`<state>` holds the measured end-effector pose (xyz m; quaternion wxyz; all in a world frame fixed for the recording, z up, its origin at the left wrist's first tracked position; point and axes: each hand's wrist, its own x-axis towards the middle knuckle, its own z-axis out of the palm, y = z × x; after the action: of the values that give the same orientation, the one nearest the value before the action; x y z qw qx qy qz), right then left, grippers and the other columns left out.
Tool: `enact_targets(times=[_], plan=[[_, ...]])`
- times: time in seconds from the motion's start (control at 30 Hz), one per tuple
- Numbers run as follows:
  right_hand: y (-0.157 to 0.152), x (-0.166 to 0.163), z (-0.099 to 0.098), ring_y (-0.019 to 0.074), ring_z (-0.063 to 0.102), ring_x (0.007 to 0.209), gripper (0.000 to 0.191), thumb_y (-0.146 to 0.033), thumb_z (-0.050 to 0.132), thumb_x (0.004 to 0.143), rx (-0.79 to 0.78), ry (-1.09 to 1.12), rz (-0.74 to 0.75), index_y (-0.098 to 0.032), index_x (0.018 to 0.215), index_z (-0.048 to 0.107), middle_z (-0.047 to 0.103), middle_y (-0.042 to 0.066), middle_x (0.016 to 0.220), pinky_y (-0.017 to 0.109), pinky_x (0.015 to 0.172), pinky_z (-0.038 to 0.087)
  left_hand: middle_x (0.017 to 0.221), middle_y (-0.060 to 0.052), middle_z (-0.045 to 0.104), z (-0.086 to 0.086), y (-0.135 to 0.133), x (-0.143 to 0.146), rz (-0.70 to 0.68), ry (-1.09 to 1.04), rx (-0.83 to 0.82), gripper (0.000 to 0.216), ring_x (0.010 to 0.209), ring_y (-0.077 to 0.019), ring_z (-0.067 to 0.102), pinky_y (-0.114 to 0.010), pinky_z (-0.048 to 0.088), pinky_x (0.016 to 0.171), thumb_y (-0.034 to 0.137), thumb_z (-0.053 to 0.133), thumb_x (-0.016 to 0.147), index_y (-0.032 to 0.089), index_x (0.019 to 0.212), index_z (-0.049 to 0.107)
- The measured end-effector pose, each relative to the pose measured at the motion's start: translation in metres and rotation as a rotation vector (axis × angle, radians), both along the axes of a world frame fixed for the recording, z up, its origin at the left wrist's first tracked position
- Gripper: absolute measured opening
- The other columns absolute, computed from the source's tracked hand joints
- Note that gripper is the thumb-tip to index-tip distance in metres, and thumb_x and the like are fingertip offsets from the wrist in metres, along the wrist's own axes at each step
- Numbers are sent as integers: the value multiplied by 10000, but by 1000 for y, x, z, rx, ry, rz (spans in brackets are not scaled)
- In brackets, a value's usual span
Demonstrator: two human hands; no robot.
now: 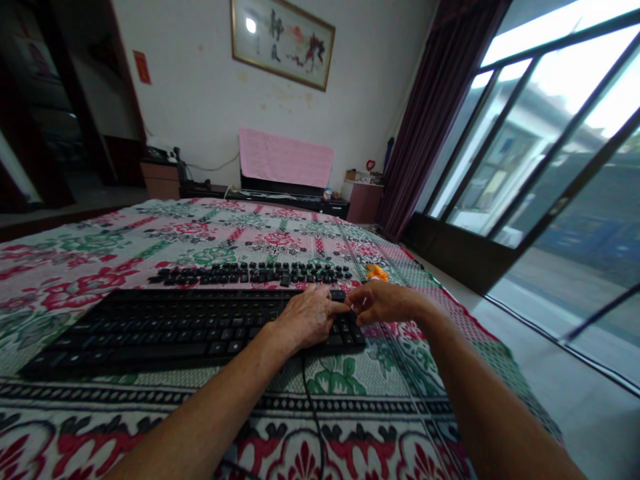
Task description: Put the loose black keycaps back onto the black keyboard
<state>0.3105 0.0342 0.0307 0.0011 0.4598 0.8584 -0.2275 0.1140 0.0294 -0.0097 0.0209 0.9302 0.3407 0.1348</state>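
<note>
A black keyboard [165, 327] lies on a flowered bedspread [100, 260], with its cable [313, 413] running toward me. My left hand [305, 317] rests flat on the keyboard's right end, fingers stretched toward its right edge. My right hand [383, 302] is at that same edge, fingers pinched together on something small and dark that I cannot make out. Behind the keyboard several loose black keycaps [253, 273] lie in rows. A small orange tool [377, 271] lies beyond my right hand.
The bed's right edge [480, 333] drops to a pale floor beside large windows [550, 153]. At the far wall stand a low cabinet with a pink cloth [285, 157] and a dark curtain [425, 120].
</note>
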Motion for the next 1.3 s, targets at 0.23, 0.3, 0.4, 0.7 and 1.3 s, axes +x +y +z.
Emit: enact_targets(times=[0.23, 0.3, 0.4, 0.7, 1.3], plan=[[1, -6, 5, 109, 485, 596, 183, -234, 597, 605, 3, -38, -14, -207, 786, 608, 579, -19, 667, 217, 528, 333, 907, -30, 426, 0, 0, 0, -5, 20, 1, 324, 842, -166, 397, -267, 356, 705, 332, 295, 821, 415, 1085, 463], [2, -5, 3, 105, 484, 584, 196, -244, 601, 604, 0, -33, -19, -209, 797, 610, 571, -21, 649, 212, 517, 332, 890, -28, 426, 0, 0, 0, -8, 11, 2, 323, 833, -165, 399, -268, 353, 701, 330, 293, 820, 420, 1074, 471], [5, -1, 0, 105, 483, 578, 207, -268, 597, 613, -3, -15, -7, -210, 811, 614, 568, -19, 646, 212, 510, 331, 865, -26, 424, -2, 1, 1, -1, -4, 10, 322, 818, -166, 399, -276, 349, 690, 325, 292, 818, 428, 1061, 476], [4, 0, -1, 110, 475, 577, 174, -288, 576, 631, 18, -31, -7, -199, 776, 614, 569, -12, 650, 223, 514, 329, 891, -25, 404, -1, 1, 1, 13, -6, -3, 335, 822, -166, 395, -267, 356, 663, 339, 284, 816, 453, 1088, 443], [-2, -7, 3, 111, 501, 618, 252, -302, 573, 622, 38, -100, -80, -179, 842, 582, 589, 1, 725, 204, 531, 356, 909, -24, 433, -5, 1, 1, 24, -75, -22, 331, 881, -164, 398, -286, 363, 766, 306, 357, 788, 354, 1101, 453]])
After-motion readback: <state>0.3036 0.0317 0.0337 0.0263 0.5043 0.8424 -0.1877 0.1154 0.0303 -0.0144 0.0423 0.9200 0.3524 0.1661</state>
